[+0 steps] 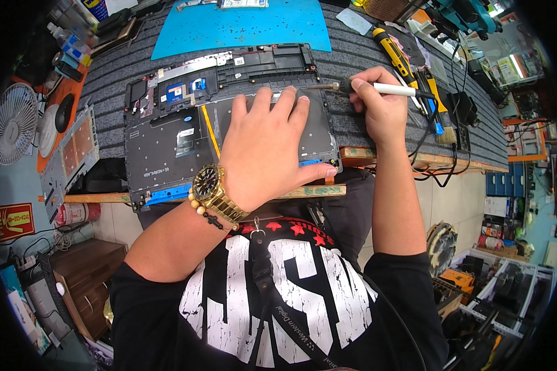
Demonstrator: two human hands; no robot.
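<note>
A black laptop top case (167, 142) lies inner side up at the bench's near edge, with a yellow strip and blue strips on it. My left hand (266, 145) rests flat on it, fingers spread and holding nothing. In my right hand (380, 108), fingers closed, is a soldering iron (395, 89) with a white handle and black cord. Its metal tip (319, 86) points left, over the case's right side; whether it touches cannot be told. Part of the case is hidden under my left hand.
A blue mat (241, 31) lies at the back of the ribbed grey bench cover (346, 55). At the right are a yellow-black tool (393, 52), a brush (447, 133) and cables. A metal panel (71, 154) leans at the left, near a white fan (17, 123).
</note>
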